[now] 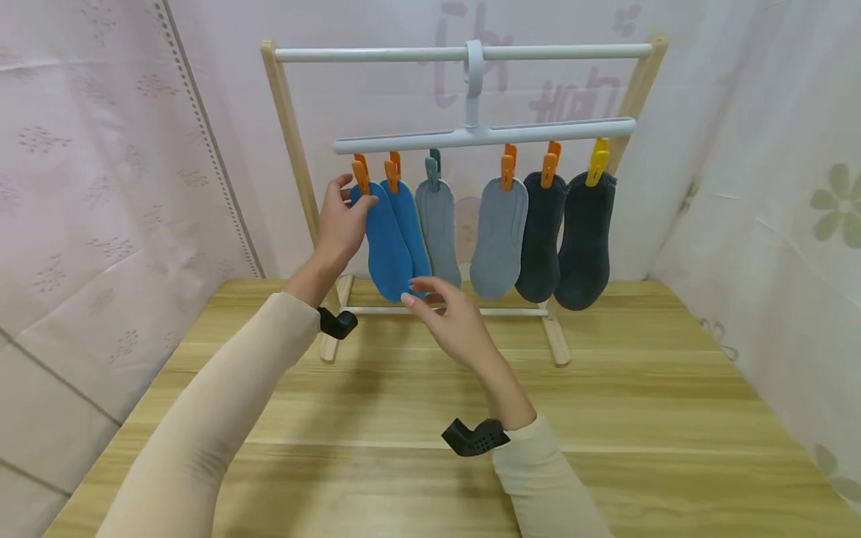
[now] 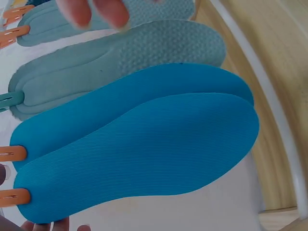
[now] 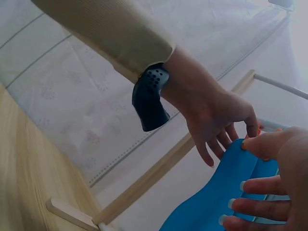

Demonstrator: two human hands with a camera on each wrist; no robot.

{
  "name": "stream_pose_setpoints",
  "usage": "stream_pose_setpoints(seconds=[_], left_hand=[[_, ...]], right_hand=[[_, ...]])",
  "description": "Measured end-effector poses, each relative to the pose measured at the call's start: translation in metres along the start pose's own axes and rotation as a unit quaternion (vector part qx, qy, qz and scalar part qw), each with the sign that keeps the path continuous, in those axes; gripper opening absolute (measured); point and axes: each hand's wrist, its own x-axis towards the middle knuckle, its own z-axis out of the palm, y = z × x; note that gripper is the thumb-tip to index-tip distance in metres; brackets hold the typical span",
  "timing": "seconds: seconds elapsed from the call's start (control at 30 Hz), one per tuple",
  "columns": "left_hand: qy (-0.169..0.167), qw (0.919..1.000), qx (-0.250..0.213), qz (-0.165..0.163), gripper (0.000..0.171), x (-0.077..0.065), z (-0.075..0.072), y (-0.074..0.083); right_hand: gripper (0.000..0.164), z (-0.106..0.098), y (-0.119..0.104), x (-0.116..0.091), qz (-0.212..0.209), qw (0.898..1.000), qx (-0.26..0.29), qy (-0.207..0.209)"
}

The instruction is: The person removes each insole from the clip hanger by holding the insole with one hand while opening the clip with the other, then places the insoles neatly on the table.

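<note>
A blue shoe insole (image 1: 389, 250) hangs at the left end of the hanger from an orange clip (image 1: 362, 179). At its top my left hand (image 1: 341, 224) pinches it, thumb in front beside the clip and fingers behind its outer edge. A second blue insole (image 1: 412, 224), partly covered by the first, hangs from another orange clip (image 1: 392, 175). My right hand (image 1: 457, 321) is at the lower ends of the blue insoles, thumb and fingers apart and nothing held. In the left wrist view, the front insole (image 2: 144, 154) shows a finely ribbed face.
Two grey insoles (image 1: 499, 239) and two black insoles (image 1: 587, 246) hang further right from green, orange and yellow clips. The white hanger (image 1: 551, 131) hooks over the top bar of a wooden rack (image 1: 285, 123), standing on a wood-grain table (image 1: 639, 388) before draped cloth.
</note>
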Motion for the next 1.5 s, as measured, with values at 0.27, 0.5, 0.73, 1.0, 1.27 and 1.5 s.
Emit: stream_pose_setpoints(seconds=[0.27,0.5,0.73,1.0,1.27,1.5], left_hand=[[-0.011,0.9991,-0.021,-0.035,0.058,-0.005,-0.009,-0.017],[-0.063,0.9964,-0.039,-0.041,0.052,-0.015,-0.017,-0.024],[-0.095,0.9931,-0.053,-0.045,0.056,-0.020,-0.016,-0.024],[-0.127,0.9898,-0.048,-0.043,0.063,-0.028,-0.020,-0.035],[-0.148,0.9882,-0.014,-0.039,0.066,-0.053,-0.014,-0.067],[-0.154,0.9874,-0.027,-0.023,0.052,-0.065,-0.004,-0.066]], right_hand=[[0.051,0.007,0.009,0.010,0.011,1.000,0.008,0.023],[0.053,0.011,0.013,0.012,0.034,0.999,0.019,0.020],[0.063,0.016,0.019,0.022,0.069,0.997,0.034,0.005],[0.057,0.015,0.025,0.031,0.049,0.998,0.026,-0.013],[0.050,0.006,0.030,0.028,0.032,0.999,0.024,-0.031],[0.061,0.015,0.028,0.031,0.054,0.985,0.102,-0.125]])
